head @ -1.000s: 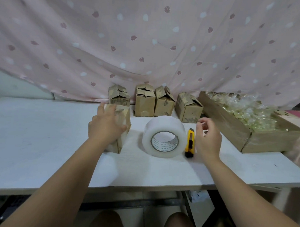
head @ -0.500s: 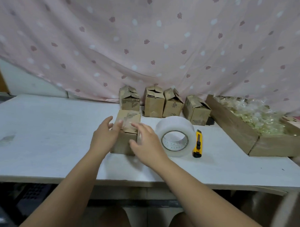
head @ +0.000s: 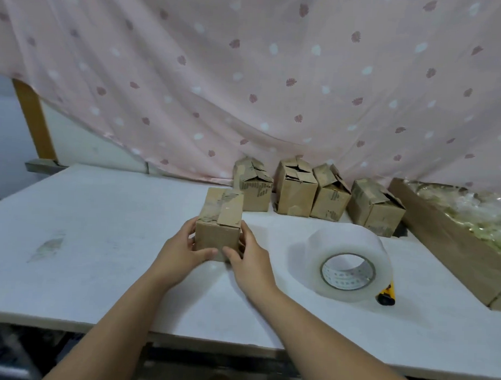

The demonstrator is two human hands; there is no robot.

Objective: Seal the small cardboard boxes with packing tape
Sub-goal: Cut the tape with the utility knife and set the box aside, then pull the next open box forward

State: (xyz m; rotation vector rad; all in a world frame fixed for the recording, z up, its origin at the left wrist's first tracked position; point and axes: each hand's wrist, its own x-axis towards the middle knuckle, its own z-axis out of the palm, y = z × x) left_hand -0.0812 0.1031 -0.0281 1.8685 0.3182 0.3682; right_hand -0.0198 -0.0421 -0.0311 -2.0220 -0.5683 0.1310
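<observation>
You've set the small cardboard box on the desk straight ahead, top up, probably to tape across it. Your left hand and right hand clasp its sides, thumbs curled round the near face, forearms converging. The packing tape roll stands near, to the right.

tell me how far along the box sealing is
Done: nothing clearly. The front box shows glossy tape on top, but I cannot tell if it is fully sealed. In hand: left hand and right hand grip that box. Left: four back boxes with loose flaps; tape roll and knife lie untouched.
</observation>
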